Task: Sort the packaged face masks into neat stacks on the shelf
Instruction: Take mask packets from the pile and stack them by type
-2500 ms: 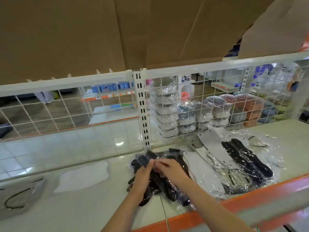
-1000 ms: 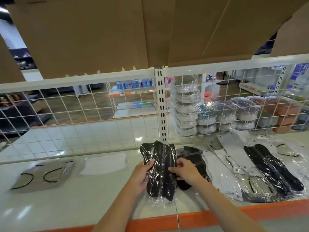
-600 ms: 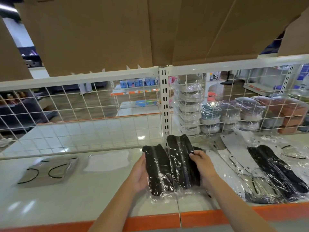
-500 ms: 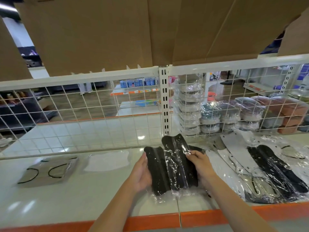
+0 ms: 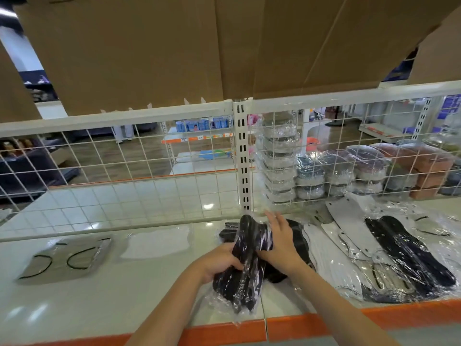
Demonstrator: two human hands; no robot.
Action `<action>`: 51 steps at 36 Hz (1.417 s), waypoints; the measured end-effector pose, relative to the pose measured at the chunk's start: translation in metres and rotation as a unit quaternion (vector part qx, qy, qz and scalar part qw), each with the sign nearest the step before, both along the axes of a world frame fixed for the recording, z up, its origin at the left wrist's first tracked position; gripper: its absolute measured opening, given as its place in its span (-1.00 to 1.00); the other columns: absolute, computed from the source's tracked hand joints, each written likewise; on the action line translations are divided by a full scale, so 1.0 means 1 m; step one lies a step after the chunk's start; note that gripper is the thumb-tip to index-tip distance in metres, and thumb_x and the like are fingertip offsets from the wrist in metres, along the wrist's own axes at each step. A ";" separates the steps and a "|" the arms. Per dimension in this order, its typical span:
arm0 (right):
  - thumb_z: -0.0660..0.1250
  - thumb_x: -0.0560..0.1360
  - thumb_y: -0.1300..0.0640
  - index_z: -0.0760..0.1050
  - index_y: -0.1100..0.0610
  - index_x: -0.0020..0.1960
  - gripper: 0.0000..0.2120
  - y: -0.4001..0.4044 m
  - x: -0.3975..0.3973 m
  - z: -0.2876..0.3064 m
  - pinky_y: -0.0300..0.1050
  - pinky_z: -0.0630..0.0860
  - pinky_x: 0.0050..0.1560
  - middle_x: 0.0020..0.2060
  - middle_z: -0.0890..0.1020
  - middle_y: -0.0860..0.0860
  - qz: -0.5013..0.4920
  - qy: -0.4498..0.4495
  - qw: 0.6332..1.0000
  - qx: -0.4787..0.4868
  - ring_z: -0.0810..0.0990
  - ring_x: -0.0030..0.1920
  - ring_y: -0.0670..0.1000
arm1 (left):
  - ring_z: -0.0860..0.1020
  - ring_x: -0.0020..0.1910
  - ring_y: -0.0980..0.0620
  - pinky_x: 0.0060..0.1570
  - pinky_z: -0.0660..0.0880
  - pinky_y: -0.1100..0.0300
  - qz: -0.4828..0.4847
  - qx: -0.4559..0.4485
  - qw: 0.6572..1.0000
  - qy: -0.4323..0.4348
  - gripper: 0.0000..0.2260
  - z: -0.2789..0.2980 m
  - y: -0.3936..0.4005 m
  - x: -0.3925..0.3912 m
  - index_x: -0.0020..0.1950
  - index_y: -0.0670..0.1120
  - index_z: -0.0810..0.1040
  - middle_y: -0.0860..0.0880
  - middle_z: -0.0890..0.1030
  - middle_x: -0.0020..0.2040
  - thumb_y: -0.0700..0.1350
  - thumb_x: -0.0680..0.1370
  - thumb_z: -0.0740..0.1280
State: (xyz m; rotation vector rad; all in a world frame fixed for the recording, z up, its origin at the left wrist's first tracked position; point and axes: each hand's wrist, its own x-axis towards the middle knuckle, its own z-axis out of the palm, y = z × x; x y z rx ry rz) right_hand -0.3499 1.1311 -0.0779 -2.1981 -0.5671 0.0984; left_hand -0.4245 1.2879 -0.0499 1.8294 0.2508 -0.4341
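Mid-stacking: my left hand [image 5: 219,260] grips the black mask packs [image 5: 245,260], right hand [image 5: 279,242] flat on top; next, square them up.

Black mask packets [image 5: 245,260] partly covered by left hand [image 5: 219,262] and right hand [image 5: 280,248]; count under the glare unreadable. Heap of mixed packets [image 5: 389,255] at right overlapping, lower ones hidden. Goods behind the wire grid [image 5: 334,168] blurred by wrap. Cardboard [image 5: 174,46] cut off by top edge.
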 end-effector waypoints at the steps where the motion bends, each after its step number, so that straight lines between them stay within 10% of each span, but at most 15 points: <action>1: 0.46 0.37 0.07 -0.02 -0.19 0.48 -0.12 -0.001 0.001 0.002 0.14 -0.01 0.49 0.51 -0.11 -0.01 0.034 -0.031 0.999 -0.026 -0.13 0.51 0.12 | 0.58 0.07 -0.09 0.21 0.48 -0.02 -0.028 0.020 0.999 0.010 -0.76 0.003 0.001 0.001 0.01 -0.11 0.51 -0.11 0.61 -0.02 -0.40 0.47 0.24; 6: 0.32 0.24 0.15 0.04 -0.38 0.35 -0.16 -0.006 0.004 0.010 0.22 0.06 0.45 0.49 0.05 -0.06 0.118 0.013 0.992 -0.033 -0.03 0.48 0.04 | 0.58 0.06 -0.11 0.16 0.52 -0.03 -0.096 0.061 0.992 0.047 -0.74 0.015 0.004 0.003 0.06 -0.10 0.49 -0.11 0.60 0.01 -0.39 0.47 0.27; 10: 0.31 0.34 0.27 0.27 -0.12 0.35 -0.36 -0.009 0.006 0.013 -0.03 0.49 0.12 0.12 0.52 0.08 0.055 0.220 0.962 0.155 0.52 0.11 0.06 | 0.59 0.09 -0.15 0.19 0.49 -0.08 -0.105 0.035 0.993 0.048 -0.75 0.014 0.008 0.003 0.02 -0.05 0.54 -0.12 0.61 0.02 -0.37 0.47 0.29; 16: 0.30 0.42 0.34 0.54 0.18 -0.04 -0.84 -0.021 0.011 0.016 -0.12 0.40 -0.17 -0.16 0.59 0.10 -0.103 0.235 0.944 0.209 0.52 -0.08 0.08 | 0.65 -0.14 -0.05 -0.01 0.55 0.03 0.045 -0.144 0.989 -0.011 -0.76 0.006 0.018 -0.005 0.01 -0.16 0.58 -0.13 0.67 -0.10 -0.02 0.47 0.36; 21: 0.29 0.43 0.40 0.42 0.18 -0.16 -0.85 -0.025 0.013 0.018 -0.02 0.53 -0.24 -0.19 0.56 0.20 -0.209 0.329 0.851 0.353 0.55 -0.22 0.15 | 0.60 0.06 -0.23 0.03 0.51 -0.05 0.256 -0.380 0.887 -0.048 -0.53 -0.008 0.024 -0.005 0.23 -0.22 0.48 -0.28 0.61 0.11 0.11 0.50 0.26; 25: 0.31 0.42 0.43 0.39 0.26 -0.07 -0.84 -0.021 0.010 0.015 0.08 0.57 -0.17 -0.13 0.59 0.22 -0.180 0.384 0.800 0.425 0.60 -0.18 0.17 | 0.58 0.15 -0.18 0.11 0.49 0.03 0.240 -0.337 0.909 -0.048 -0.45 -0.020 0.019 -0.008 0.30 -0.28 0.41 -0.24 0.59 0.18 0.09 0.46 0.26; 32: 0.36 0.44 0.33 0.47 0.16 0.12 -0.72 -0.007 -0.016 0.014 -0.09 0.60 -0.06 0.00 0.63 0.12 0.057 0.387 0.900 0.194 0.64 -0.01 0.06 | 0.57 0.13 -0.24 0.16 0.47 -0.11 0.269 -0.341 0.901 -0.013 -0.68 -0.021 -0.006 -0.007 0.23 -0.27 0.47 -0.28 0.62 0.10 -0.20 0.50 0.32; 38: 0.32 0.51 -0.02 0.46 0.06 -0.03 -0.84 -0.006 -0.008 0.000 -0.27 0.43 -0.05 -0.08 0.54 -0.05 -0.019 0.117 0.992 -0.046 0.51 -0.07 -0.10 | 0.59 -0.14 -0.12 -0.18 0.50 0.06 0.335 -0.216 0.917 -0.013 -0.83 -0.016 0.011 -0.009 0.11 -0.21 0.49 -0.19 0.64 -0.10 -0.31 0.52 0.30; 41: 0.28 0.52 -0.05 0.44 0.04 0.16 -0.73 -0.015 -0.004 -0.006 -0.16 0.36 0.19 0.15 0.44 -0.01 -0.086 -0.037 0.983 -0.158 0.40 0.19 -0.01 | 0.59 -0.11 -0.12 -0.07 0.51 0.03 0.315 -0.173 0.933 -0.011 -0.76 -0.012 0.023 -0.016 0.15 -0.20 0.46 -0.19 0.63 -0.08 -0.36 0.50 0.30; 46: 0.30 0.37 -0.34 0.03 -0.02 0.52 -0.13 -0.023 -0.002 -0.017 0.12 0.06 0.45 0.51 0.05 0.08 -0.008 0.003 0.945 -0.327 0.03 0.49 0.18 | 0.55 -0.17 -0.06 -0.26 0.40 0.14 0.292 -0.131 0.947 -0.004 -0.80 -0.006 0.032 -0.026 0.05 -0.17 0.46 -0.16 0.60 -0.13 -0.40 0.51 0.26; 51: 0.26 0.47 -0.25 0.12 -0.09 0.49 -0.32 -0.022 -0.005 -0.014 0.12 0.09 0.44 0.50 0.13 0.08 -0.006 -0.037 0.937 -0.346 0.09 0.48 0.19 | 0.59 -0.16 -0.12 -0.25 0.47 0.08 0.294 -0.153 0.944 -0.005 -0.77 -0.006 0.039 -0.028 0.07 -0.17 0.47 -0.21 0.61 -0.09 -0.43 0.51 0.23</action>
